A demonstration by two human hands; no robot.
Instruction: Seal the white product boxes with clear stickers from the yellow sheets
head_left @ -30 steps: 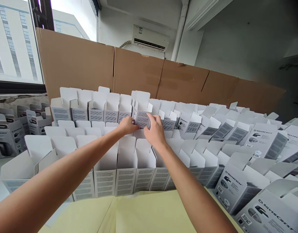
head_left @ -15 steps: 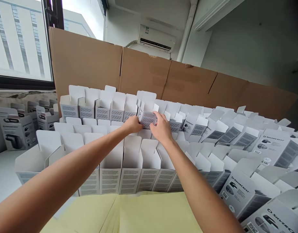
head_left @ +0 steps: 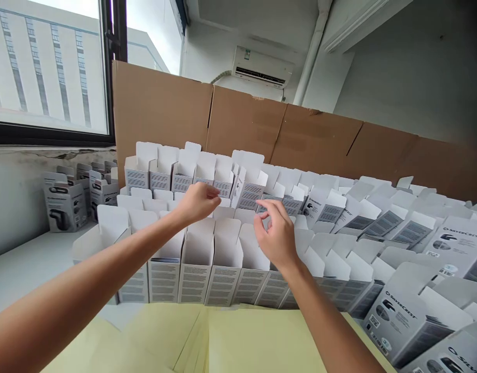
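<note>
Rows of open-topped white cardboard boxes stand in front of me, flaps up. My left hand [head_left: 199, 202] hovers over the gap between the back and middle rows, its fingers loosely bent and slightly apart, holding nothing. My right hand [head_left: 276, 230] is above the front row, thumb and fingers curved with space between them, also without a load. Between and beyond both hands, one box [head_left: 251, 194] in the back row sits a little skewed against its neighbours. Closer to me, a front-row box [head_left: 226, 248] shows its hollow inside.
Pale yellow sheets [head_left: 261, 336] lie along the near edge. Tall brown cardboard [head_left: 164, 109] walls off the back. Printed boxes [head_left: 63, 207] stand at the far left under the window, and more tilted Silvercrest boxes [head_left: 401, 316] crowd the right.
Both hands have let go of the skewed back-row box and drawn back towards me, leaving it standing in the row. The view has shifted slightly left.
</note>
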